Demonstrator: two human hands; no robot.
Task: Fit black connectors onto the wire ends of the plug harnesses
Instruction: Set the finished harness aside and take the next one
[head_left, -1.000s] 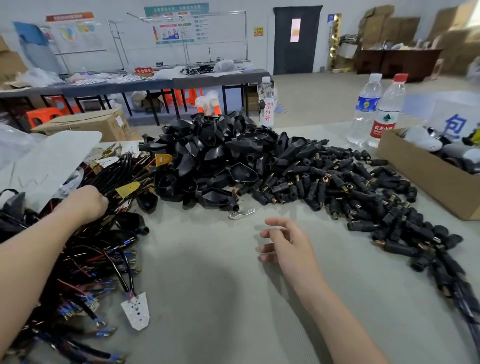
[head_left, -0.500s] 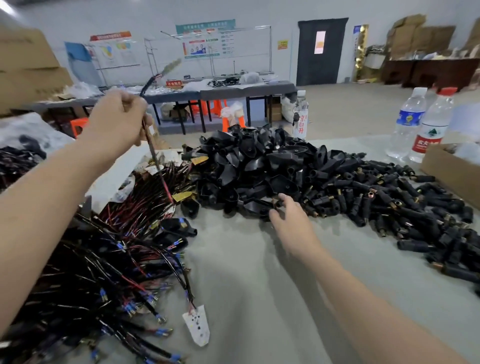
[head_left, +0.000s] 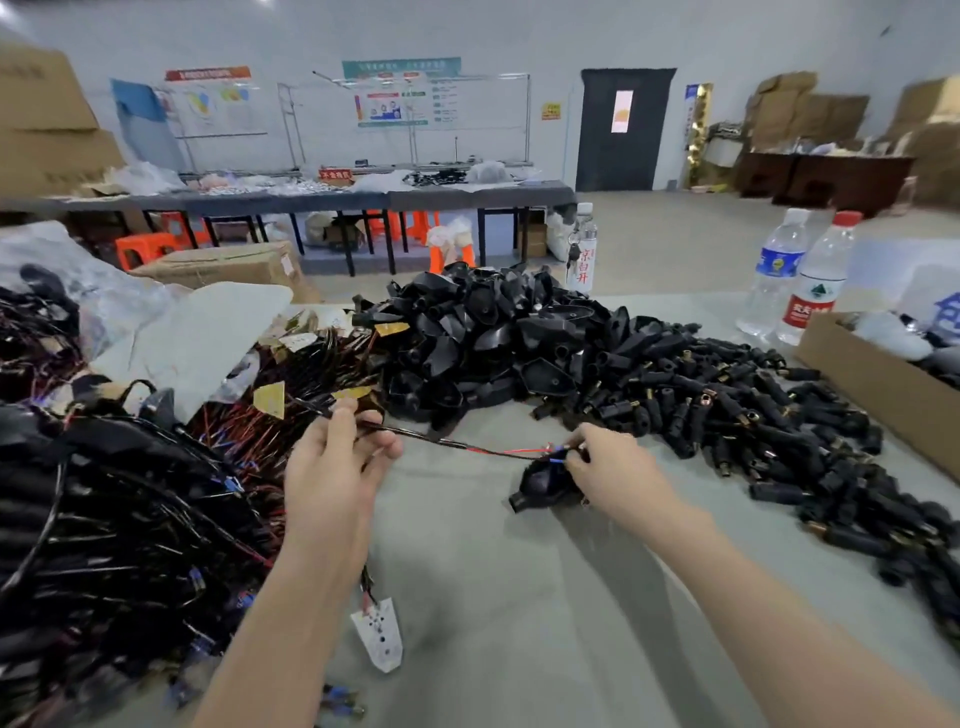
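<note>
Head view: one look down at the desk (head_left: 519, 597)
Left hand (head_left: 332, 467): up over the desk, just right of the big wire pile; its thumb and fingers (head_left: 340, 421) curl round one plug harness and pinch it
Plug harness (head_left: 441, 440): a thin black cord; it hangs in the air over the middle of the desk; it runs from the left hand across to the right hand
Wire ends (head_left: 551, 453): small red and blue bits at the right end of the cord; they sit right at the tips of the right hand
Right hand (head_left: 618, 467): near the middle of the desk, just in front of the small black parts; its fingers (head_left: 579, 457) are pressed together and pinch the wire ends
Black connector (head_left: 545, 486): a black shell with a short neck; it is under the right hand and touches it, just below the wire ends; I cannot tell how it is held
Wire pile (head_left: 130, 493): many black cords with red and blue ends; along the left edge of the desk
Shell pile (head_left: 493, 338): a heap of black shells; toward the far edge, in the middle
Small black parts (head_left: 727, 405): many short black tubes; spread from the shell pile down the right side
White tag (head_left: 382, 636): flat on the desk, near the front edge, below the left arm
Two water bottles (head_left: 774, 270): they stand up near the far right corner
Cardboard box (head_left: 872, 384): on the right edge of the desk
</note>
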